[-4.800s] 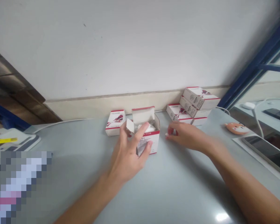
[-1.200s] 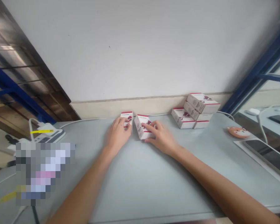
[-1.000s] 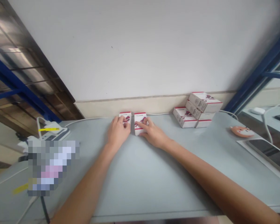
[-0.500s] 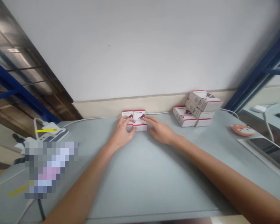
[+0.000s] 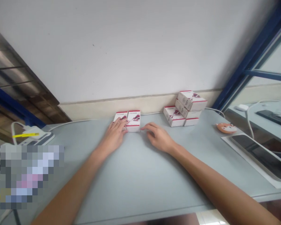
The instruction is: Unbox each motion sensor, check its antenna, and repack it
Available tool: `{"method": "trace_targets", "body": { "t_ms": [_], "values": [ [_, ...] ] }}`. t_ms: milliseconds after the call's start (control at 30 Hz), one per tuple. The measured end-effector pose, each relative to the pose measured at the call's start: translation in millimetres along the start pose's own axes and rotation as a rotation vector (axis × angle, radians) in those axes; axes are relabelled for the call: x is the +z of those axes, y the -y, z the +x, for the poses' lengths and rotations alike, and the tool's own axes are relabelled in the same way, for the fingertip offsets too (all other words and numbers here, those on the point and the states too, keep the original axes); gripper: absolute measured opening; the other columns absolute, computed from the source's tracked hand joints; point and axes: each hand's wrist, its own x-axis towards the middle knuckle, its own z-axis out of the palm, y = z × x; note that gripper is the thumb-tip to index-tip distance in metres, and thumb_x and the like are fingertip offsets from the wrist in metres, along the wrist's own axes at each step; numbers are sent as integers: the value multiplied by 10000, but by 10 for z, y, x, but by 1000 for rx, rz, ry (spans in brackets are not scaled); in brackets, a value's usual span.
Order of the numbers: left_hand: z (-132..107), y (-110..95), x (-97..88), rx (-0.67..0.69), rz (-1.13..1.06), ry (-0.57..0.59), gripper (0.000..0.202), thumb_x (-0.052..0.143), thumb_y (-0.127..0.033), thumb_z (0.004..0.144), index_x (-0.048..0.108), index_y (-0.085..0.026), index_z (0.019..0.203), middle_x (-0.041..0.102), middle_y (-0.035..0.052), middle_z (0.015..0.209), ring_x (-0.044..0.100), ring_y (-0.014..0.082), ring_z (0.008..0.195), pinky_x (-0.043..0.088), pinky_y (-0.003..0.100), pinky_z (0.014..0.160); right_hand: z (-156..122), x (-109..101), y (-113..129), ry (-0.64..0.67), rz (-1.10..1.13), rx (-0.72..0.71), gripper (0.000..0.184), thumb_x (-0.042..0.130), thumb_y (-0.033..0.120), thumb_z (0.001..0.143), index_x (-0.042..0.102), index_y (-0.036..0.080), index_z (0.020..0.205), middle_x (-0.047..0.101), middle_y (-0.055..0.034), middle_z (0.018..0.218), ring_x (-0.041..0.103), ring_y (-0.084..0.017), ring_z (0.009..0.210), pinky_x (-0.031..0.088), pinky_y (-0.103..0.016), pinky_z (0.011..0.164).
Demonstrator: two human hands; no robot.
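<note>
Two small white boxes with red edges and a dark red pattern lie side by side near the wall. My left hand [image 5: 114, 134] rests over the left box [image 5: 120, 115], its fingers stretched across the top and front and hiding much of it. Beside it, the right box [image 5: 133, 118] shows its whole top. My right hand [image 5: 159, 136] is at the right box's near right corner, index finger extended and thumb apart, with nothing held. Whether that fingertip touches the box I cannot tell.
Several similar boxes form a stepped stack [image 5: 189, 106] to the right by the wall. An orange-and-white animal-faced object [image 5: 226, 128] and a dark phone-like slab [image 5: 259, 156] on a white sheet lie further right. A power strip [image 5: 44, 137] with plugs and cables stands left, near a pixelated patch.
My left hand has shifted from across both boxes onto the left one. My right fingers have come off the right box's top to its near right corner. The view has turned slightly right.
</note>
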Motion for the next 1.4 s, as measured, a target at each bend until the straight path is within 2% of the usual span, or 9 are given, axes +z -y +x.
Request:
{"method": "trace_targets", "body": {
  "t_ms": [333,467,533,600,833,967,1200,1300,1400],
  "values": [
    [34,35,104,-31,-76,-103,395,457,-183,1013,599,-215,1380,615,104,1530,434,325,1535,381,585,1242,43,-86,6,-131,-94,-113,364,506,40,926,753,252,1087,704,-63,1085,678,-208,938,526,-341,869],
    [25,38,157,-46,-81,-124,416,482,-168,995,595,-237,1389,614,86,1534,430,318,1537,375,596,1249,95,-582,-108,-600,-362,-160,272,550,96,940,750,245,1047,667,-102,1103,645,-256,1046,512,-416,943],
    [24,39,177,-53,-78,-129,409,487,-172,998,595,-235,1388,619,84,1527,426,324,1537,372,595,1250,64,-876,-227,-925,-487,-69,237,582,157,950,732,240,1113,621,-124,1171,607,-287,1140,489,-475,1015],
    [28,34,184,-55,-84,-128,382,486,-189,1010,602,-224,1373,617,90,1528,423,335,1536,366,602,1250,-3,-1109,-382,-1043,-617,58,300,648,251,930,708,235,1223,590,-154,1243,559,-338,1235,440,-549,1076],
    [25,-124,104,-114,-54,-93,361,509,-208,1013,584,-212,1366,563,116,1582,368,351,1567,313,645,1263,-152,-1214,-805,-923,-528,322,617,731,439,849,603,192,1400,552,-214,1366,472,-400,1375,405,-582,1117],
    [12,-270,74,-138,-3,-119,356,521,-206,996,586,-248,1344,554,101,1589,360,360,1574,232,709,1270,-160,-1175,-769,-896,-440,404,565,728,396,877,593,202,1390,649,-212,1337,555,-401,1302,375,-583,1119],
    [20,-419,15,-162,-184,-368,178,541,-226,976,660,-251,1106,642,98,1355,548,285,1410,439,523,1214,-75,-1143,-425,-1147,-183,137,489,800,410,848,577,237,1247,645,-155,1309,634,-322,1223,471,-497,1094],
    [-7,-527,-15,-162,-385,-393,132,549,-310,1009,639,-244,1079,663,97,1253,643,257,1262,493,483,1156,27,-864,-208,-1026,67,73,464,743,482,884,493,264,1208,668,-124,1228,700,-285,1103,565,-470,959],
    [-39,-698,-23,-197,-787,-257,383,613,-438,1008,531,-260,1337,656,113,1342,674,246,1238,513,469,1135,48,-473,30,-714,487,234,398,670,558,925,498,264,1131,718,-104,1117,715,-266,973,592,-425,831]
  ]
}}
